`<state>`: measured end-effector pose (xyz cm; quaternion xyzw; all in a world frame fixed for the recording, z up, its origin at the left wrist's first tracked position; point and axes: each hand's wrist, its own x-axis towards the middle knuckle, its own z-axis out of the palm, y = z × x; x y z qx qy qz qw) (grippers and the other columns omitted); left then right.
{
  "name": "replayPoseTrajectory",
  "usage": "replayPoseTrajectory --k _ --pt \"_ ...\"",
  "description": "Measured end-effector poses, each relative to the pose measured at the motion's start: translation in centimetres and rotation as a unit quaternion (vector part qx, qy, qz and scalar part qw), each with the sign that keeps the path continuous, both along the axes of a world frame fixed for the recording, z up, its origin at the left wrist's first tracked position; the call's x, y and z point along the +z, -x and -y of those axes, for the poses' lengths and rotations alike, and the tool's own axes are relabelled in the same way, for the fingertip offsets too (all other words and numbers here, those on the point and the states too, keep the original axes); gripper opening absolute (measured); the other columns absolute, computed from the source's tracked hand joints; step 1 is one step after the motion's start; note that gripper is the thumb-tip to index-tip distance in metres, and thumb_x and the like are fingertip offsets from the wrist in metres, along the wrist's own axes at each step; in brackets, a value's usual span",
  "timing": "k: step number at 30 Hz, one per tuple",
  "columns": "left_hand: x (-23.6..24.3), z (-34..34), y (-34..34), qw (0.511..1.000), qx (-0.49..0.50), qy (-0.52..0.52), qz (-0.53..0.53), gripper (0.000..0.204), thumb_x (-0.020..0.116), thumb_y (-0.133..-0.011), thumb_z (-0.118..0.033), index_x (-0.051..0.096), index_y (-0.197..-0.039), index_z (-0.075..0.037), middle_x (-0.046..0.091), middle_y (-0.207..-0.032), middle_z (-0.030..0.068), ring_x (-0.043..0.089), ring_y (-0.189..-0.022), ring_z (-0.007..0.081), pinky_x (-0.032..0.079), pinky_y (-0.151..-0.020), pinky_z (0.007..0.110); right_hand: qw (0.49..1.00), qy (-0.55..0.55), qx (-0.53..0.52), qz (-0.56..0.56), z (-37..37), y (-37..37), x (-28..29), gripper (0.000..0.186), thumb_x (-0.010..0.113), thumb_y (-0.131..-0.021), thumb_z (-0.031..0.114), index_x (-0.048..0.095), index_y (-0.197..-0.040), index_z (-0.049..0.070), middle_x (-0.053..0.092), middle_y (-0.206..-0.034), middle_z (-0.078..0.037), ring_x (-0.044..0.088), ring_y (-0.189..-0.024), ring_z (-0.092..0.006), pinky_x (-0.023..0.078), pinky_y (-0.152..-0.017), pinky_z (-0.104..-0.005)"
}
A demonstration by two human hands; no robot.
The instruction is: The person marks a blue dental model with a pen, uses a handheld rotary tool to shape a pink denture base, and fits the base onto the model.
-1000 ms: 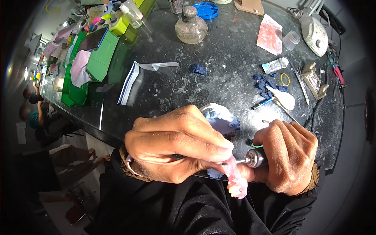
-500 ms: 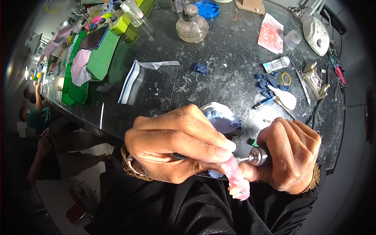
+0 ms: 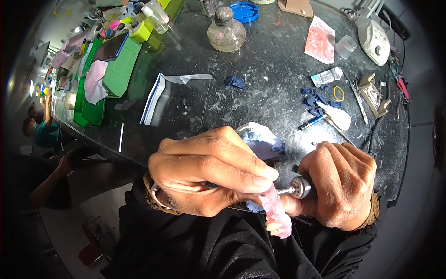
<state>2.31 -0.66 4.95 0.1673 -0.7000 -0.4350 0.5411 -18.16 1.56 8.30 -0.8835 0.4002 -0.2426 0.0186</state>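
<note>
My left hand (image 3: 211, 169) pinches a pink denture (image 3: 276, 209) between thumb and fingers; a few cream teeth show at its lower end. Wrapped in my right hand (image 3: 341, 186) is a rotary handpiece (image 3: 301, 187) with a silver metal nose. Its burr points left and meets or nearly meets the denture's edge; the exact contact is hard to see. My right thumb lies close against the denture from below. Behind my left fingers, partly covered by them, a white and blue dental cast (image 3: 260, 139) rests on the dark bench.
A glass spirit lamp (image 3: 226, 35) stands at the back. Green bins (image 3: 121, 67) are at the left. Toward the right lie blue wax scraps (image 3: 313, 100), a white spatula-like piece (image 3: 338, 116), an articulator (image 3: 373, 95) and the handpiece's control unit (image 3: 374, 44). Other people sit far left.
The handpiece and my right hand have shifted slightly left. The denture has tilted a little, its lower end swinging left. Far left, a person's arm has moved.
</note>
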Motion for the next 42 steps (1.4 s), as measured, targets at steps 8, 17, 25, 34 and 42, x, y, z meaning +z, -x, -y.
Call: replayPoseTrajectory --k 8,17,25,34,42 --pt "0.4 0.4 0.7 0.999 -0.002 0.032 0.0 0.021 0.071 -0.066 0.012 0.062 -0.075 -0.004 0.066 -0.078 0.011 0.059 -0.06 0.017 0.05 -0.046 0.023 0.999 -0.027 -0.031 -0.025 -0.7 0.7 1.0 0.055 0.067 -0.07 0.055 0.045 -0.063 0.005 0.04 -0.052 -0.003 0.044 -0.039 -0.017 0.034 -0.038 -0.0281" --pt "0.2 0.5 0.6 0.999 0.001 0.049 0.012 0.026 0.066 -0.063 0.017 0.063 -0.076 -0.004 0.066 -0.078 0.011 0.059 -0.059 0.0171 0.05 -0.047 0.023 0.999 -0.017 -0.024 -0.027 -0.7 0.4 0.8 0.054 0.068 -0.068 0.054 0.046 -0.064 0.004 0.041 -0.054 -0.004 0.045 -0.04 -0.0167 0.034 -0.038 -0.0283" --pt "0.4 0.4 0.4 1.0 -0.019 0.007 0.006 0.023 0.078 -0.064 0.005 0.068 -0.084 0.001 0.068 -0.083 0.0137 0.066 -0.073 0.0208 0.054 -0.062 0.028 0.999 -0.003 -0.031 -0.025 -0.6 0.2 0.7 0.054 0.07 -0.066 0.053 0.045 -0.063 0.006 0.039 -0.053 -0.002 0.044 -0.04 -0.0159 0.032 -0.037 -0.0287" --pt "0.2 0.3 0.3 1.0 -0.015 0.015 0.004 0.022 0.077 -0.064 0.006 0.068 -0.083 0.001 0.068 -0.083 0.0138 0.066 -0.073 0.0213 0.054 -0.062 0.028 0.999 -0.004 -0.034 -0.042 -0.6 0.6 0.9 0.055 0.069 -0.066 0.055 0.044 -0.062 0.006 0.04 -0.053 -0.002 0.045 -0.039 -0.0147 0.032 -0.037 -0.0273" --pt "0.3 0.9 0.9 0.998 -0.023 0.056 0.01 0.022 0.068 -0.065 0.014 0.064 -0.077 -0.003 0.067 -0.079 0.0124 0.06 -0.062 0.0179 0.052 -0.051 0.024 0.999 -0.01 -0.038 -0.037 -0.8 0.9 1.3 0.054 0.069 -0.067 0.053 0.045 -0.063 0.006 0.04 -0.052 -0.002 0.045 -0.039 -0.016 0.033 -0.038 -0.0278"
